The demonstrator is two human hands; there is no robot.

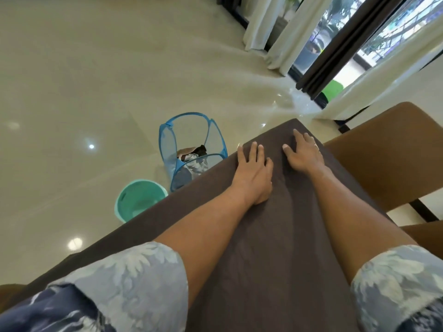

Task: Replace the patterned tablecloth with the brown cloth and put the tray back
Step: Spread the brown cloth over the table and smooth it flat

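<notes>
Both hands lie flat with fingers straight near the centre of the frame, left hand [254, 170] and right hand [303, 153] pressing the brown cloth [275, 236] spread over the table; patterned tablecloth [195, 165] sits in the blue mesh hamper [167, 144] at centre left

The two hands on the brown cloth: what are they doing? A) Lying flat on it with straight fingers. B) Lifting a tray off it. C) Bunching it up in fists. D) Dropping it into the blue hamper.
A: the left hand and the right hand both lie palm down, fingers straight, side by side on the brown cloth near its far corner.
</notes>
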